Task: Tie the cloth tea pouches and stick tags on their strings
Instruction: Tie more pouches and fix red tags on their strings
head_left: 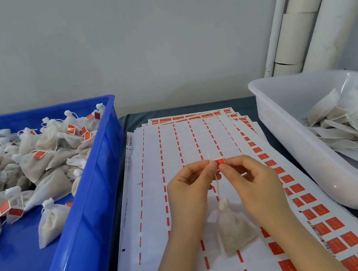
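A tied cloth tea pouch (232, 232) hangs by its white string (217, 183) over the sticker sheets. My left hand (190, 187) and my right hand (252, 180) meet above it. Both pinch a small red tag (220, 161) at the upper part of the string, thumbs and forefingers pressed together around it. A short end of string sticks up above the tag.
White sticker sheets (175, 149) with red tags left along the right columns cover the dark table. A blue crate (99, 170) at the left holds several tied, tagged pouches. A white tub (289, 132) at the right holds flat untied pouches. White pipes (308, 11) stand behind it.
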Motion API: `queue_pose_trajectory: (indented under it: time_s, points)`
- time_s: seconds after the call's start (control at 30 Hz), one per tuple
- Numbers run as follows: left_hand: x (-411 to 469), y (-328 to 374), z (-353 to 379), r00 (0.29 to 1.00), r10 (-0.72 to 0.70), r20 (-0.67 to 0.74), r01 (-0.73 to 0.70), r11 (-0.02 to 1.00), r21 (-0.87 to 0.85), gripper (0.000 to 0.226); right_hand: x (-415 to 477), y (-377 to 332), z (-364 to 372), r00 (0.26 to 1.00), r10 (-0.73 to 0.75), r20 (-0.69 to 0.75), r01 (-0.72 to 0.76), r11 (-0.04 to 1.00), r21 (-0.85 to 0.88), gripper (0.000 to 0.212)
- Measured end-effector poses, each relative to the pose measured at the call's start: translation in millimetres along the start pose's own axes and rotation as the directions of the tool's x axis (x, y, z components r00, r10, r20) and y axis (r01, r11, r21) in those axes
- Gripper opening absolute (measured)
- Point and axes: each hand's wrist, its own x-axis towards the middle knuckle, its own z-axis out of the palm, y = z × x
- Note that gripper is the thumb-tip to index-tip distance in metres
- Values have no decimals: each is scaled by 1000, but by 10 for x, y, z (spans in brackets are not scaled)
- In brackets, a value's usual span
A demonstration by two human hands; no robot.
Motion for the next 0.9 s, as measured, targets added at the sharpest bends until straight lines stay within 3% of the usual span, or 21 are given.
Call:
queue_pose_trajectory:
  time_s: [0.23,0.47,0.57,0.67,0.9]
  points:
    - [8,-6,0,1000,-24,12,24,1000,15,6,-3,14,3,1000,-4,-3,5,998,61,9]
    - [-25,-46,32,998,59,17,-61,984,167,7,-21,34,-13,999,-25,-35,26,999,23,2]
    - [-43,-66,30,994,108,-22,-99,960,261,21,-52,40,44,999,-31,-22,31,999,-9,3]
    - [-40,-92,21,986,156,-56,-123,918,377,29,-72,72,116,998,-59,14,60,998,-31,19]
    - [-36,-125,10,986,162,-49,-131,912,389,30,-53,84,120,993,-88,81,87,996,16,17]
